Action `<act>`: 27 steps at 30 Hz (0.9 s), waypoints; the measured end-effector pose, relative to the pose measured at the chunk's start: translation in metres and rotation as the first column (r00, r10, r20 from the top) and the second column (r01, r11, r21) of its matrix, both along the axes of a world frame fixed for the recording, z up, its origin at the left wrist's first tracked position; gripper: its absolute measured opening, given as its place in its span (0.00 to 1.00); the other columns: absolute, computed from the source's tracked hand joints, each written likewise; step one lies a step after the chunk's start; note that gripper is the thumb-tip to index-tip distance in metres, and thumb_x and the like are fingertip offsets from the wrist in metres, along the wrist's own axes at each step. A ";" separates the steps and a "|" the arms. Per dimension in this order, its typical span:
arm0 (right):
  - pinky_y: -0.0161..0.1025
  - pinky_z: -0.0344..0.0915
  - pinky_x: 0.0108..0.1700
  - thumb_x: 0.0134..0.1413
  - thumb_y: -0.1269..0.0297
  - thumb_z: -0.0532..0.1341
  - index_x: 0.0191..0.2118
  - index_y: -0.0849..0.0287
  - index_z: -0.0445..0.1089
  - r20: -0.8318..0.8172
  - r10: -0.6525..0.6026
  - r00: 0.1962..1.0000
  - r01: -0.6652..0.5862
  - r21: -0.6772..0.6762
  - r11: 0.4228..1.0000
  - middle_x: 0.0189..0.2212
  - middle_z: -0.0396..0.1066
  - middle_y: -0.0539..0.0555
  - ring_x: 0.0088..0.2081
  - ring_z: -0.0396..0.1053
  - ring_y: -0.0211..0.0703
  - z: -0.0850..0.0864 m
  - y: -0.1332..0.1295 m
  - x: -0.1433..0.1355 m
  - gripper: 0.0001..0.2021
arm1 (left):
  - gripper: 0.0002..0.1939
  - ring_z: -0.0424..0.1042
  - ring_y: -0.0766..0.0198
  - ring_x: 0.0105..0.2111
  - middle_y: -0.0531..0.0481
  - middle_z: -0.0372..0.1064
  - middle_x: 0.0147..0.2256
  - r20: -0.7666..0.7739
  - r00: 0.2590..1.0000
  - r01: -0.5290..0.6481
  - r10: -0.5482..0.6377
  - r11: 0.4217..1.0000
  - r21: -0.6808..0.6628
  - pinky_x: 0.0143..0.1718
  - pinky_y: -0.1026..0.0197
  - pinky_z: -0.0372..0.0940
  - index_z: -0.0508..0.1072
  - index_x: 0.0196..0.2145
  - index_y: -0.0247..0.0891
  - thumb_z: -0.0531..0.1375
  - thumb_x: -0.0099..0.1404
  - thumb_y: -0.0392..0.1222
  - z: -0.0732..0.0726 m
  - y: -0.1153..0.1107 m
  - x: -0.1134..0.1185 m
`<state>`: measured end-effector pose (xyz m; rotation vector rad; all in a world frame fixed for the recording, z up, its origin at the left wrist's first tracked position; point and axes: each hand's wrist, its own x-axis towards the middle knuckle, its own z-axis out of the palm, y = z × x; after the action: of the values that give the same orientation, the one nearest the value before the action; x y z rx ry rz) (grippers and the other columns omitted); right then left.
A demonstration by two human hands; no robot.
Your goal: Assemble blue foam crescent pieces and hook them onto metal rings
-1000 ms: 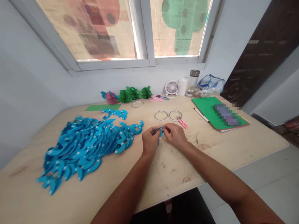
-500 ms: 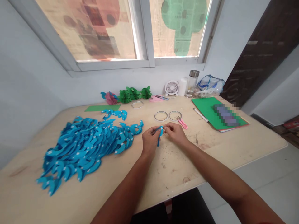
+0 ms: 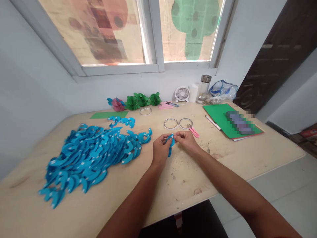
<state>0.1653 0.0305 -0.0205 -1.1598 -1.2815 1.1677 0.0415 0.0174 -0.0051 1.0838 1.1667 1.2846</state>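
Now we pinch a blue piece (image 3: 172,142) in our left hand (image 3: 160,150) above the tabletop (image 3: 193,175), near the blue heap (image 3: 94,152), our right hand (image 3: 187,141) pressing fingertips together at its edge, seemingly steadying it.

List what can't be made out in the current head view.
All in the head view:
- Curved blue piece with white patches: partly hidden by left hand.
- Right hand: fingertip contact too small to tell.
- Heap of curved blue pieces: lower layers hidden by upper ones.
- Dark purplish object on green rectangular sheet: pixelated.
- Dark brown panelled door: cut off by top edge.
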 end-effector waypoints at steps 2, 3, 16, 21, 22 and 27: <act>0.33 0.60 0.28 0.44 0.61 0.61 0.25 0.62 0.70 -0.016 -0.003 1.000 0.003 -0.007 1.000 0.20 0.69 0.49 0.23 0.65 0.35 0.000 0.000 0.000 0.08 | 0.14 0.61 0.71 0.14 0.57 0.62 0.13 -0.015 1.000 0.007 -0.007 1.000 0.007 0.15 0.69 0.55 0.75 0.34 0.32 0.62 0.48 0.40 -0.001 0.000 0.000; 0.33 0.60 0.28 0.43 0.61 0.62 0.24 0.62 0.69 -0.020 -0.005 1.000 0.004 -0.009 1.000 0.20 0.69 0.49 0.22 0.65 0.35 0.000 0.000 0.000 0.08 | 0.14 0.61 0.71 0.14 0.58 0.61 0.13 -0.020 1.000 0.010 -0.010 1.000 0.010 0.16 0.69 0.55 0.75 0.34 0.32 0.62 0.49 0.40 -0.001 0.000 0.000; 0.32 0.56 0.24 0.43 0.57 0.62 0.22 0.60 0.65 -0.009 -0.031 0.999 0.031 0.019 0.999 0.18 0.65 0.47 0.21 0.61 0.33 -0.002 0.000 -0.001 0.11 | 0.11 0.70 0.66 0.24 0.50 0.73 0.25 -0.058 0.998 0.034 -0.028 0.994 0.107 0.27 0.66 0.63 0.74 0.33 0.34 0.63 0.49 0.39 0.004 -0.002 0.000; 0.32 0.57 0.25 0.43 0.59 0.61 0.21 0.60 0.64 -0.033 -0.040 0.999 0.041 0.027 0.999 0.18 0.65 0.48 0.21 0.61 0.34 0.001 -0.002 -0.002 0.11 | 0.14 0.70 0.66 0.24 0.51 0.72 0.23 -0.090 0.995 0.057 -0.046 0.991 0.122 0.27 0.66 0.63 0.73 0.36 0.34 0.62 0.51 0.39 0.004 -0.003 -0.001; 0.32 0.57 0.25 0.43 0.59 0.61 0.21 0.60 0.64 -0.031 -0.040 0.999 0.041 0.031 0.999 0.17 0.65 0.48 0.21 0.61 0.34 0.000 -0.002 -0.001 0.11 | 0.14 0.69 0.66 0.23 0.52 0.72 0.22 -0.102 0.994 0.063 -0.050 0.990 0.126 0.26 0.66 0.62 0.73 0.37 0.34 0.62 0.51 0.39 0.004 -0.003 -0.001; 0.32 0.57 0.25 0.43 0.59 0.61 0.20 0.60 0.64 -0.019 -0.035 0.999 0.036 0.038 0.999 0.17 0.66 0.48 0.21 0.61 0.34 -0.001 -0.002 0.000 0.11 | 0.14 0.69 0.66 0.22 0.52 0.70 0.20 -0.126 0.991 0.061 -0.045 0.990 0.125 0.25 0.66 0.62 0.73 0.37 0.34 0.63 0.50 0.40 0.004 -0.003 -0.001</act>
<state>0.1649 0.0290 -0.0211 -1.1367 -1.2592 1.1206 0.0407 0.0144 -0.0015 1.2957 1.1499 1.2803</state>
